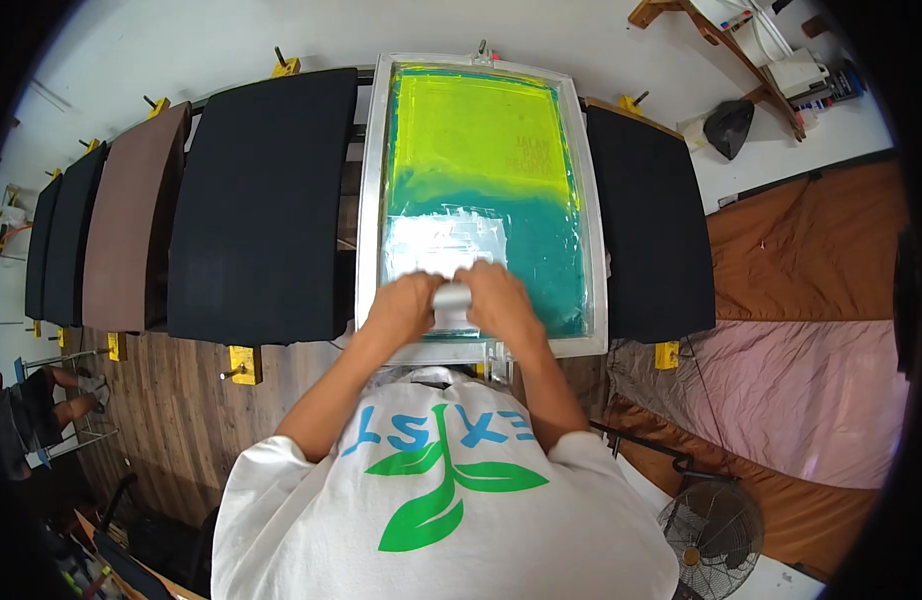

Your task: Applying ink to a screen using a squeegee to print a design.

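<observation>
Apparently the pull was nearly done: left hand [403, 308] and right hand [496, 302] both gripped the squeegee [452, 297] at the near end of the printing screen [484, 190], white ink [446, 240] smeared just beyond; lifting it off remained.

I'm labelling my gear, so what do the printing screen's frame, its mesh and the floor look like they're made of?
The frame looks like bare aluminium: pale grey, dull metallic sheen. The mesh seems a fine translucent fabric, yellow above and coated teal below, with white ink smeared near both hands, left hand and right hand. The floor looks like brown wood planks or wood-look laminate; grain lines show.
</observation>
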`<act>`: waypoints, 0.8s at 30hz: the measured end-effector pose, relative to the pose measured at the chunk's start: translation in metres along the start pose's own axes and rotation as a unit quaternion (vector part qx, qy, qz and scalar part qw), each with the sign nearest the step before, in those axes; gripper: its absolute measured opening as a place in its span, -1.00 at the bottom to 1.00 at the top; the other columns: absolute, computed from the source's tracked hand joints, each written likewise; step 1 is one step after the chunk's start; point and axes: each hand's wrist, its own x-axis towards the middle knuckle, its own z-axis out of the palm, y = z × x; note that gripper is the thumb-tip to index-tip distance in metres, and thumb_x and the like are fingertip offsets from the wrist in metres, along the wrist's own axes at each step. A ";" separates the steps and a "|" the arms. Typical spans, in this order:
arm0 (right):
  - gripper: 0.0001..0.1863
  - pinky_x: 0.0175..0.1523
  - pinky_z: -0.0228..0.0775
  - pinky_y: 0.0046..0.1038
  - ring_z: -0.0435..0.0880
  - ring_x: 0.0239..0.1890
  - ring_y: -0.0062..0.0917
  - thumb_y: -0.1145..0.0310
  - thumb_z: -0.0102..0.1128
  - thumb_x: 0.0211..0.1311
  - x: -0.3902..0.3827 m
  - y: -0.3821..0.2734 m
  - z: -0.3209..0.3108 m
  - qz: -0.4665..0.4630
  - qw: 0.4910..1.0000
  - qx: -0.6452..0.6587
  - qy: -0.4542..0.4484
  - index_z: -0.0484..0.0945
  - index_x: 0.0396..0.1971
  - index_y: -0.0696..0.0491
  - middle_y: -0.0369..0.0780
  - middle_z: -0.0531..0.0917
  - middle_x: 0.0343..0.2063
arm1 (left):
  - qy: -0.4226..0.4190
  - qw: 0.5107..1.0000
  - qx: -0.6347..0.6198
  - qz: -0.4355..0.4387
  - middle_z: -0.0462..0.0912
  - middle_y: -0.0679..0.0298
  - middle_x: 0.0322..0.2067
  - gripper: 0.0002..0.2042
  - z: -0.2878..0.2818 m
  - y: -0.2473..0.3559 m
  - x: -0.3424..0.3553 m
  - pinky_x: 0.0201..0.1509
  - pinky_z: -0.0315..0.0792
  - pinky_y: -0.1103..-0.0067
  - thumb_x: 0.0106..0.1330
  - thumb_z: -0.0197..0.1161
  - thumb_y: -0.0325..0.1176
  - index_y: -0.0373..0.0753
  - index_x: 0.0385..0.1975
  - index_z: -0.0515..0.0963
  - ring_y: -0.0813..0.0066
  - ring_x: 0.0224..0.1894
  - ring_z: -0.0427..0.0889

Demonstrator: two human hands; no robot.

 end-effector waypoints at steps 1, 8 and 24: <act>-0.66 -0.07 0.49 -0.13 0.60 -0.16 -0.07 0.61 0.21 -0.11 0.018 0.005 -0.002 0.003 1.000 -0.005 0.010 0.63 -0.23 0.02 -0.06 0.60 -0.28 | 0.015 1.000 0.017 -0.005 0.70 0.01 -0.28 -0.59 -0.003 -0.006 0.016 -0.09 0.57 0.27 -0.01 0.26 -0.58 -0.20 -0.07 0.63 0.01 -0.22 0.69; -0.66 -0.06 0.50 -0.13 0.62 -0.15 -0.06 0.58 0.23 -0.18 0.070 0.032 0.002 0.005 1.000 0.026 0.002 0.65 -0.27 0.06 0.00 0.65 -0.28 | 0.000 0.998 0.069 -0.008 0.69 -0.08 -0.38 -0.67 -0.005 -0.026 0.071 -0.17 0.61 0.31 -0.02 0.29 -0.56 -0.23 -0.18 0.68 0.02 -0.29 0.72; -0.63 -0.03 0.46 -0.18 0.54 -0.12 -0.10 0.67 0.19 -0.25 -0.032 -0.006 0.034 0.035 0.996 0.079 0.028 0.62 -0.29 0.10 -0.05 0.59 -0.30 | 0.000 1.000 -0.008 0.004 0.70 -0.10 -0.30 -0.51 0.039 -0.005 -0.023 -0.12 0.59 0.28 -0.06 0.19 -0.72 -0.29 -0.04 0.62 -0.06 -0.29 0.70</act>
